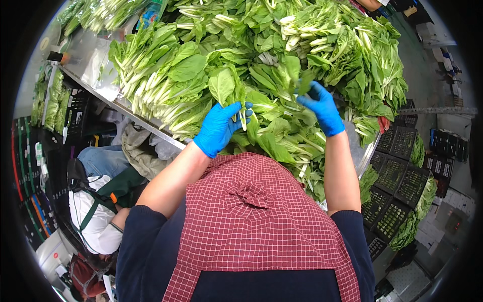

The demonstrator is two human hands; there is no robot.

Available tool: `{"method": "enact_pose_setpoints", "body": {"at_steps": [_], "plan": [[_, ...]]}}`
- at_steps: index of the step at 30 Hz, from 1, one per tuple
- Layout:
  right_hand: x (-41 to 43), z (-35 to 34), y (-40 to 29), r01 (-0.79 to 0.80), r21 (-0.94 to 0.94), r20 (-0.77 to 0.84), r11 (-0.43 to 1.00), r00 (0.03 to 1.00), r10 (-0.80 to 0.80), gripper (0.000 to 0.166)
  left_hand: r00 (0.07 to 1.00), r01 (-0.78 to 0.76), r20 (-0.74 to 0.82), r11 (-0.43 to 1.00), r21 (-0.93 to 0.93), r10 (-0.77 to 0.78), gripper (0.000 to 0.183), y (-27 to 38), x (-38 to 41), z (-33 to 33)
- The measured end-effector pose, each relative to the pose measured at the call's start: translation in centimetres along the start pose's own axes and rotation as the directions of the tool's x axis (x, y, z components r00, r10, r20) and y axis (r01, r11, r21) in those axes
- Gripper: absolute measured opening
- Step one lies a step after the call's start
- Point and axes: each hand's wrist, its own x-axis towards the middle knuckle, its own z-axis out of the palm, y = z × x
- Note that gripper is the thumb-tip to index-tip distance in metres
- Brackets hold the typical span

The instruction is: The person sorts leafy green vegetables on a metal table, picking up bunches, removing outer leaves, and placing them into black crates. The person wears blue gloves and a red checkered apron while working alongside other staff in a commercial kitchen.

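My left hand [224, 126], in a blue glove, grips a small bunch of leafy greens [222, 86] by its pale stalks, leaves pointing away from me. To the right, my gloved right hand [319, 107] pinches a leaf [306, 80] that is blurred by motion. Loose greens [277, 141] lie beneath and between both hands, right up to my checked apron [253, 226]. Left of my left hand, a pile of greens [162, 83] is laid with its white stalks towards the near edge. A larger heap [339, 49] rises beyond my right hand.
The metal table edge [124, 109] runs along the left. Clear plastic bags [100, 64] lie on that side. A person in a white top [92, 215] is close at my left. Black crates of greens [392, 177] are stacked at the right.
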Motion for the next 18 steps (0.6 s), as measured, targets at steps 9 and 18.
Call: {"method": "enact_pose_setpoints", "body": {"at_steps": [9,18], "plan": [[0.8,-2.1,2.6,-0.249,-0.375,-0.114,0.893,0.968,0.222,0.025,0.998,-0.054,-0.019,0.996,0.064,0.056,0.034,0.9,0.1,0.4],[-0.1,1.5,3.6,-0.148,-0.469,-0.187,0.871,0.980,0.066,0.029,0.999,-0.053,-0.001,0.998,0.028,0.053,0.034,0.6,-0.1,1.4]]}}
